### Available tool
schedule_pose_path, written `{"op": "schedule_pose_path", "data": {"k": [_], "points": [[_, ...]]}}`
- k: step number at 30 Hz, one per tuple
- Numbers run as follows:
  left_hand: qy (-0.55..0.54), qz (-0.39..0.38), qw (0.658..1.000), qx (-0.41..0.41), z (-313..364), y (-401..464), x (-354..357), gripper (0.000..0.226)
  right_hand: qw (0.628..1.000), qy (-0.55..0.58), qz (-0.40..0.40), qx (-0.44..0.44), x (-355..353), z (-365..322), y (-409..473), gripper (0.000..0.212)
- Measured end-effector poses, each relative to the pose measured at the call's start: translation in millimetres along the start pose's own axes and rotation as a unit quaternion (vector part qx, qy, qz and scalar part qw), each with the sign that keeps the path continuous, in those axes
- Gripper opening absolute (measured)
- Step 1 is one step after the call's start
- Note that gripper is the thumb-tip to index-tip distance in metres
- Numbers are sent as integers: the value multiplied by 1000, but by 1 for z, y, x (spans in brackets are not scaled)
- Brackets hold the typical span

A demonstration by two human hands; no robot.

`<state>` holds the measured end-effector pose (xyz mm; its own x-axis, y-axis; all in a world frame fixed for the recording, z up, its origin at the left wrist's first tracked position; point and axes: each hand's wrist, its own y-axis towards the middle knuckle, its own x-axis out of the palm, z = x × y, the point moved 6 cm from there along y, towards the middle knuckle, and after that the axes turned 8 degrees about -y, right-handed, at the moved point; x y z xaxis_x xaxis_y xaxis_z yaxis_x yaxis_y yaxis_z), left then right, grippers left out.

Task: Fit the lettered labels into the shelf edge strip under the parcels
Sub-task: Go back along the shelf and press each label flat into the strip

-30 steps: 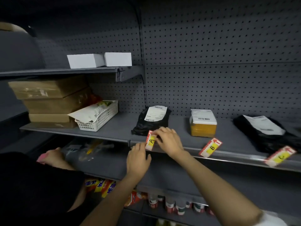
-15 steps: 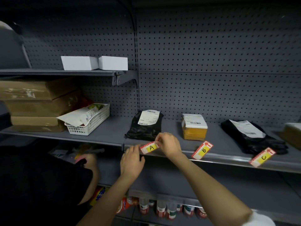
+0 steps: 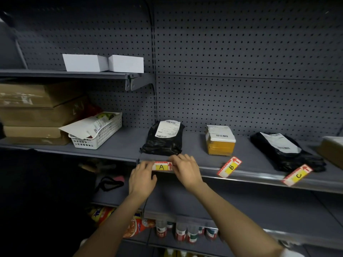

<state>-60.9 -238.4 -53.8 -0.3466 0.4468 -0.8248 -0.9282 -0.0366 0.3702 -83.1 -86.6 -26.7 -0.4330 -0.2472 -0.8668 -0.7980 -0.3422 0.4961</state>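
Observation:
Label A [image 3: 161, 166], yellow and white with a red arrow, lies level against the shelf edge strip [image 3: 259, 178] below a black bagged parcel [image 3: 164, 140]. My left hand [image 3: 142, 179] pinches its left end and my right hand [image 3: 185, 168] pinches its right end. Label B [image 3: 229, 167] lies tilted on the shelf in front of a small yellow box parcel [image 3: 220, 143]. Label C [image 3: 297, 175] lies tilted at the shelf's edge before a second black bagged parcel [image 3: 284, 151].
A white basket [image 3: 101, 136] with a mailer and stacked cardboard boxes [image 3: 37, 112] fill the shelf's left part. Two white boxes [image 3: 104, 63] sit on the upper shelf. Another box [image 3: 332, 151] juts in at the far right. Bottles and packets [image 3: 178, 231] stand on the lower shelves.
Label A has turned from tilted to level and has come down against the shelf edge strip, both hands staying on its ends. Labels B and C have not moved.

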Motion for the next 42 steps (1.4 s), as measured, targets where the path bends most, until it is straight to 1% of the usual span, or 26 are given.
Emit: {"op": "schedule_pose_path", "data": {"k": [2,12,15,18,23,26,29,32,36,39,42], "points": [[-4,6,1000,4,0,1,-2,47,1000,-13,1,-14,0,0,-2,23],[2,2,1000,27,2,2,-3,44,999,-47,-9,-10,4,1,-10,24],[4,20,999,33,8,3,-5,44,999,-47,-11,-17,-2,2,-13,25],[-14,31,997,67,33,1,1,46,998,-50,22,-5,-19,16,-22,23],[-68,-3,991,113,91,0,28,48,993,-88,59,58,-56,67,-40,17],[-77,-15,987,139,126,-1,45,45,987,-115,53,101,-73,104,-53,20],[-82,-21,985,152,152,-4,59,44,984,-120,48,120,-85,134,-68,19],[-90,-28,985,146,172,-6,70,42,985,-108,32,134,-90,158,-81,18],[-93,-24,987,131,185,-10,80,39,986,-34,-10,162,-88,182,-92,21],[-88,-13,989,117,188,-12,79,38,985,16,-30,171,-84,188,-94,19],[-79,-5,991,106,186,-12,76,37,983,43,-42,173,-78,187,-92,16]]}}
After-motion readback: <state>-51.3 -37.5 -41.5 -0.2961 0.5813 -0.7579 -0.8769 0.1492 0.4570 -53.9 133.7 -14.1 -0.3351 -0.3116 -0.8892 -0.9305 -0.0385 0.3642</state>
